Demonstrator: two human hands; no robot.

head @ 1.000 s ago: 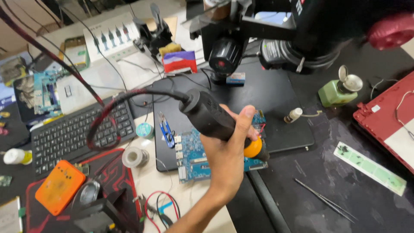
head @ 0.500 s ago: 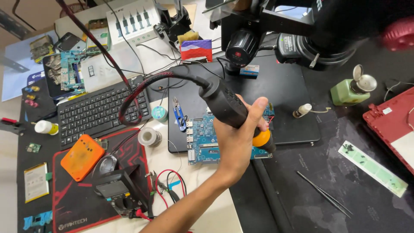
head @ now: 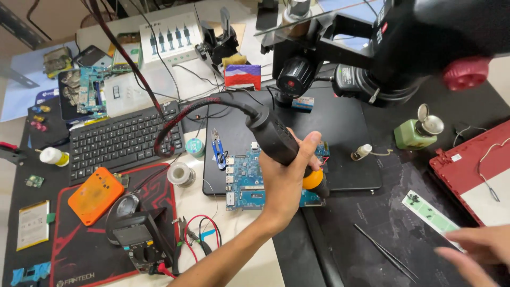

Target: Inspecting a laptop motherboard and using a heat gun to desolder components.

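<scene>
Black and thick, the hot-air handle [head: 279, 141] sits in the left hand [head: 284, 183], whose grip is wrapped tight around its barrel; the orange collar and nozzle end point down at the blue circuit board [head: 245, 178]. That board lies on a dark mat [head: 345, 133] under the microscope [head: 393, 48], near the mat's front left corner. A braided red-and-black hose [head: 175, 119] loops from the handle's back end over the keyboard [head: 125, 141].

Right hand [head: 475, 250] hovers blurred at the lower right corner, fingers spread, holding nothing, just beside a green-and-white strip [head: 430, 212]. Thin tweezers [head: 385, 252] lie on the dark counter [head: 393, 207] between the two hands.

As for containers, a green bottle [head: 411, 133] with a metal flip cap open stands right of the mat; what it holds cannot be seen. A small white bottle [head: 53, 155] lies left of the keyboard.

Left of the board things crowd: a solder spool [head: 180, 174], blue snips [head: 217, 148], an orange case [head: 95, 195], a multimeter [head: 139, 239] with red leads. A red laptop shell [head: 478, 170] borders the right edge. The freest stretch is the dark counter in front of the mat, around the tweezers.
</scene>
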